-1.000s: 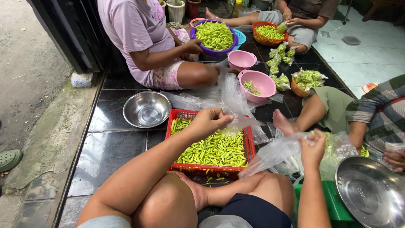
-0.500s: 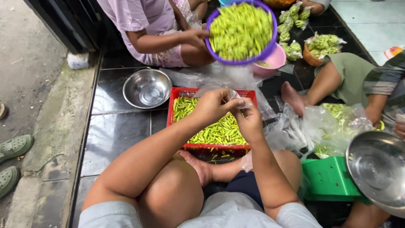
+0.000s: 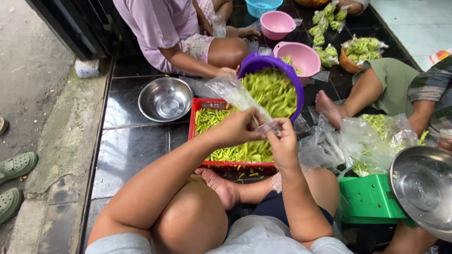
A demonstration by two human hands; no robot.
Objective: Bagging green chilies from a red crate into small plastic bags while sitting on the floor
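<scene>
Left hand (image 3: 238, 128) and right hand (image 3: 282, 141) both grip-pinch clear plastic bag (image 3: 235, 94) above red basket (image 3: 197, 106); purple bowl (image 3: 256, 63) tilted just behind.

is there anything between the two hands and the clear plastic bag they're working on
No. The left hand and right hand already pinch the clear plastic bag directly, above the red crate of green chilies. The purple bowl sits just behind the bag, not between.

Floor: black glossy tiles (image 3: 136, 141) | being occupied by steel bowl (image 3: 165, 99), red basket (image 3: 202, 106), pink bowls (image 3: 278, 23), green scale (image 3: 367, 200)
</scene>
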